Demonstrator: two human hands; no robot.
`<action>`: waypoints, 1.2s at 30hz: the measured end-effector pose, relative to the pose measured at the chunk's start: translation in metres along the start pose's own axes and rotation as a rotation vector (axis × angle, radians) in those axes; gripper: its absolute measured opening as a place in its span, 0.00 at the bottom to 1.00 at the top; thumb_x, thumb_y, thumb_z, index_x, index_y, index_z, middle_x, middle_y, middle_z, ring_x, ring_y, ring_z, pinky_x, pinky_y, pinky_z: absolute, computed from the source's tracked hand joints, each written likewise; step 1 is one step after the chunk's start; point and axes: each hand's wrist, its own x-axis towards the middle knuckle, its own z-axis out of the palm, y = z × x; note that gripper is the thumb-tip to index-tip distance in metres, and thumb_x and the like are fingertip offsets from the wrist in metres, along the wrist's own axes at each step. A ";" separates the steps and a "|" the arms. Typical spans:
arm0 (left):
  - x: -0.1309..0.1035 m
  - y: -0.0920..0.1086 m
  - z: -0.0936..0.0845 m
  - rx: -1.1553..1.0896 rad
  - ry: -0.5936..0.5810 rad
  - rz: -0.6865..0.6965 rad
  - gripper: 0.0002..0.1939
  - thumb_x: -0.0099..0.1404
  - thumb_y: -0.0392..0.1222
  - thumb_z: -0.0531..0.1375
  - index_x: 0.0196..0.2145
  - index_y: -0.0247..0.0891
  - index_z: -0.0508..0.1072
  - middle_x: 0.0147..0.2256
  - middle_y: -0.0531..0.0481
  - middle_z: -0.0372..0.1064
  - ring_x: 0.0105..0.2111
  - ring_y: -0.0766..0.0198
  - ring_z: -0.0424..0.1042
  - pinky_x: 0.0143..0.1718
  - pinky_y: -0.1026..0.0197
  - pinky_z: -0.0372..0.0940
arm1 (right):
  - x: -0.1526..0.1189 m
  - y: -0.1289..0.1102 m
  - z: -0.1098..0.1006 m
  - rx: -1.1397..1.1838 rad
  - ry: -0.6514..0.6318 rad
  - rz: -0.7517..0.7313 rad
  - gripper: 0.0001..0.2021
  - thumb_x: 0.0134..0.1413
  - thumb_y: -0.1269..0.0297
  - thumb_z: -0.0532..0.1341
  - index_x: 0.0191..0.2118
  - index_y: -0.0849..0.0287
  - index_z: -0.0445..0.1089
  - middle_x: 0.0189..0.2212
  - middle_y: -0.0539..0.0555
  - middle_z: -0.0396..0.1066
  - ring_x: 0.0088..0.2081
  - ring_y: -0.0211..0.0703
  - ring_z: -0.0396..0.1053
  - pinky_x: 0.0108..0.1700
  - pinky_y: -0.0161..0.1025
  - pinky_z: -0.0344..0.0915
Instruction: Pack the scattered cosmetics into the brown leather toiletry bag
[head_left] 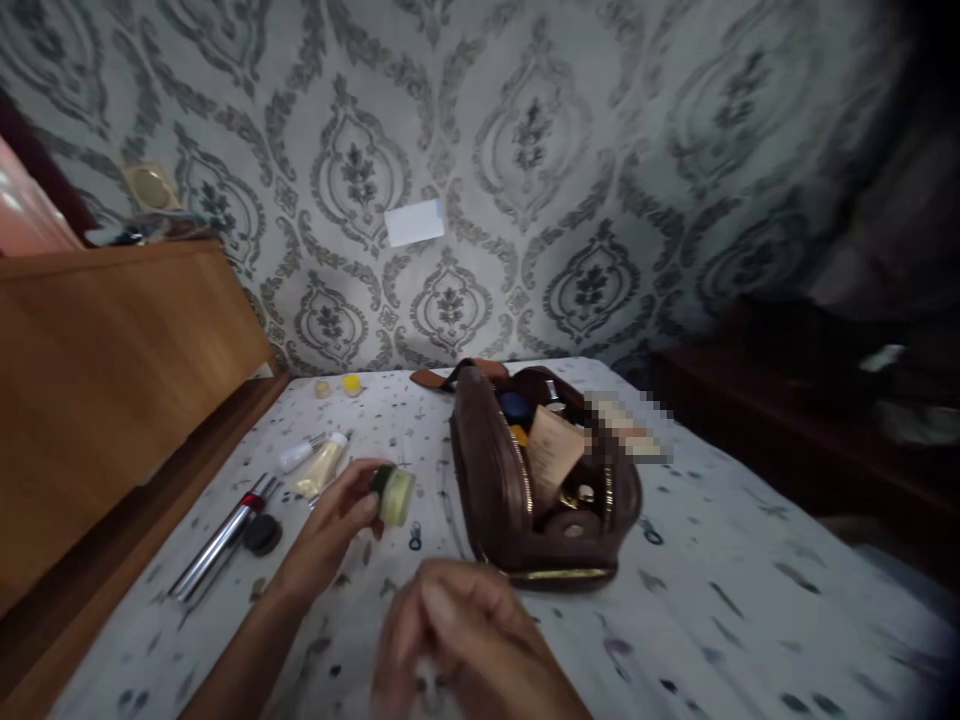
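Note:
In the head view my left hand [341,515] reaches over the cloth from the lower left. Its thumb and fingers grip a small jar [397,497] with a dark lid and a pale yellow-green body, tilted on its side. Nearer to me, my right hand [465,625] is curled and smeared by motion; whether anything is in it cannot be made out. Just beyond it stands a brown toiletry bag [480,480], unzipped at the top. Inside lie a beige card or packet [553,452], a dark blue item [515,406] and other small things.
Left on the patterned cloth [712,620] are a silver tube [221,545], a black round cap [261,534], a cream tube [322,468], a white bottle [295,456] and a yellow-lidded pot [351,384]. A wooden panel [127,400] borders the left side; a papered wall stands behind.

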 end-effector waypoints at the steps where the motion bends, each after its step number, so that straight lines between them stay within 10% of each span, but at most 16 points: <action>1: -0.001 0.000 -0.002 0.018 -0.007 0.024 0.24 0.62 0.54 0.65 0.52 0.41 0.72 0.40 0.47 0.67 0.35 0.63 0.64 0.31 0.65 0.63 | 0.015 -0.005 -0.001 0.004 0.065 0.024 0.23 0.59 0.45 0.61 0.23 0.59 0.69 0.20 0.50 0.69 0.25 0.37 0.67 0.31 0.35 0.63; 9: -0.010 0.003 -0.007 0.146 -0.093 0.023 0.25 0.64 0.51 0.64 0.56 0.43 0.69 0.48 0.45 0.68 0.48 0.56 0.67 0.48 0.60 0.64 | 0.057 0.003 -0.019 0.091 0.194 0.092 0.29 0.46 0.48 0.72 0.52 0.53 0.67 0.38 0.53 0.74 0.38 0.42 0.72 0.32 0.34 0.65; 30: -0.014 0.013 -0.002 0.459 -0.142 -0.011 0.24 0.62 0.48 0.65 0.56 0.45 0.72 0.51 0.45 0.70 0.49 0.53 0.70 0.49 0.59 0.65 | 0.058 0.019 -0.026 0.060 0.090 0.191 0.32 0.46 0.28 0.58 0.30 0.59 0.68 0.20 0.49 0.69 0.17 0.35 0.63 0.20 0.32 0.54; 36: -0.007 0.009 -0.008 0.340 -0.027 -0.089 0.27 0.58 0.54 0.67 0.53 0.42 0.74 0.51 0.43 0.72 0.49 0.49 0.71 0.46 0.58 0.68 | 0.028 -0.014 -0.047 -0.389 0.142 -0.161 0.17 0.63 0.50 0.58 0.46 0.57 0.73 0.30 0.52 0.74 0.26 0.38 0.72 0.28 0.34 0.67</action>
